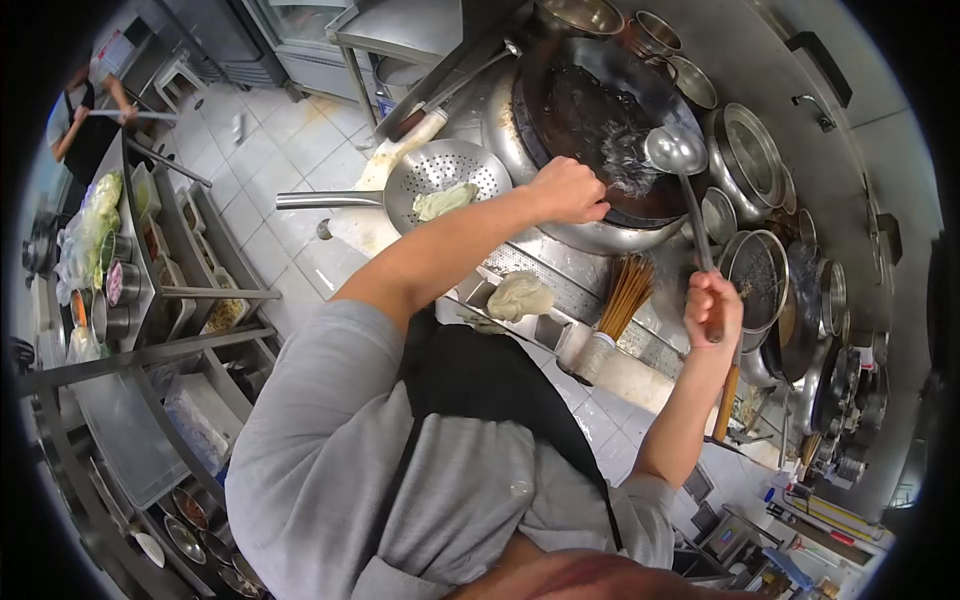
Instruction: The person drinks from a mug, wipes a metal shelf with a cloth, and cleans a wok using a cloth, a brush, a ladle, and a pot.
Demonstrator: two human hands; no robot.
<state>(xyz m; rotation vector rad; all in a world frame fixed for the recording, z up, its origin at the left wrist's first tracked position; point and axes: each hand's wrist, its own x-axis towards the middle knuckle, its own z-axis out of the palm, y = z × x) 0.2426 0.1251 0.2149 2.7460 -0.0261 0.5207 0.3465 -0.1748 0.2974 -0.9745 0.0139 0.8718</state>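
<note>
My right hand [713, 310] is wrapped around the handle of a metal ladle [677, 150], whose bowl hangs over the right side of a large dark wok [575, 85]. Water or other liquid looks stirred up in the wok beside the ladle. My left hand [568, 190] is closed at the wok's near rim; what its fingers hold, if anything, is hidden. Left of it, a perforated metal strainer [418, 172] lies with its handle pointing left, a pale crumpled cloth [445, 201] in its bowl. A bamboo wok brush [627, 290] stands upright near the counter's front.
Another crumpled cloth [520, 296] lies on the front ledge. Sieves and metal bowls [745, 155] crowd the right side. A long-handled tool [470, 75] rests left of the wok. At the far left, a person [85, 120] stands behind a prep counter with food containers [122, 283].
</note>
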